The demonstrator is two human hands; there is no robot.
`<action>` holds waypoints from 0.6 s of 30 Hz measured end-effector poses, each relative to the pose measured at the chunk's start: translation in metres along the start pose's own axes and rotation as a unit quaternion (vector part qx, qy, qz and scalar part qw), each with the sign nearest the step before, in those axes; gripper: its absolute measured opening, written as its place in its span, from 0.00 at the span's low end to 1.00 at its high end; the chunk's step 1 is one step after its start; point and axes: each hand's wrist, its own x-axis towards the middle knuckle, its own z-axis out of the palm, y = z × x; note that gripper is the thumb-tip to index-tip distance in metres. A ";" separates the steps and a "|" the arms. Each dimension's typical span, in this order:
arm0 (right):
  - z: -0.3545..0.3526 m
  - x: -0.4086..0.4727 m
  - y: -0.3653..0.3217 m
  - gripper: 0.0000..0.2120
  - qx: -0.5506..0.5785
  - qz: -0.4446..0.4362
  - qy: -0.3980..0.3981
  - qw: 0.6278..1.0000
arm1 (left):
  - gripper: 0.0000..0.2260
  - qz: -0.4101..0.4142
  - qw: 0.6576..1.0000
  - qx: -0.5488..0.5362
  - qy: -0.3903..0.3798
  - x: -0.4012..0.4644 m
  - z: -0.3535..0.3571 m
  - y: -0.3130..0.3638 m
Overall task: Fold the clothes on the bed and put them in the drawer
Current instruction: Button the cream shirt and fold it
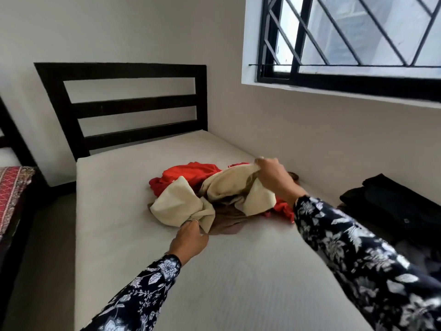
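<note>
A crumpled pile of clothes lies in the middle of the bare mattress (114, 211). On top is a cream garment (229, 185), and both hands hold it. My left hand (188, 240) pinches its near lower corner against the bed. My right hand (272, 175) grips its far upper edge, lifted a little above the pile. Under it lie a red garment (188, 173) and a brown garment (226, 223). No drawer is in view.
A dark wooden headboard (124, 108) stands at the far end of the bed. Black folded clothing (391, 206) sits on the bed's right side by the wall under a barred window (346, 39). A second bed with a red patterned cover (12, 189) is at the left.
</note>
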 end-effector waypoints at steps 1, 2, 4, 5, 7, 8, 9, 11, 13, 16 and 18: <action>-0.017 0.004 -0.002 0.15 0.007 0.009 0.006 1.000 | 0.21 -0.003 1.000 -0.019 0.000 -0.001 -0.001 0.006; -0.037 0.006 -0.003 0.16 0.011 0.013 0.025 1.000 | 0.22 -0.004 0.999 -0.043 0.001 -0.003 -0.004 0.013; -0.070 0.009 -0.009 0.16 0.020 0.007 0.063 0.998 | 0.25 -0.008 0.995 -0.095 -0.004 -0.006 -0.009 0.025; -0.089 0.009 -0.014 0.17 0.035 -0.004 0.089 0.995 | 0.26 -0.014 0.994 -0.108 -0.005 -0.009 -0.013 0.034; -0.126 0.011 -0.025 0.18 0.065 -0.031 0.143 0.987 | 0.28 -0.021 0.992 -0.121 -0.006 -0.010 -0.016 0.045; -0.146 0.014 -0.032 0.17 0.071 -0.039 0.166 0.983 | 0.29 -0.018 0.992 -0.128 -0.005 -0.010 -0.017 0.051; -0.167 0.017 -0.038 0.16 0.074 -0.038 0.180 0.980 | 0.32 -0.010 0.991 -0.135 -0.005 -0.011 -0.018 0.057; -0.209 0.025 -0.048 0.13 0.117 -0.012 0.202 0.972 | 0.41 0.016 0.988 -0.156 0.008 -0.010 -0.017 0.067; -0.247 0.030 -0.054 0.13 0.225 0.027 0.210 0.951 | 0.44 0.040 0.983 -0.177 0.017 -0.014 -0.014 0.080; -0.284 0.022 -0.061 0.15 0.377 0.016 0.206 0.903 | 0.49 0.082 0.966 -0.246 0.007 -0.014 -0.009 0.102; -0.301 0.011 -0.067 0.14 0.398 -0.010 0.187 0.898 | 0.49 0.093 0.957 -0.276 0.003 -0.011 -0.011 0.125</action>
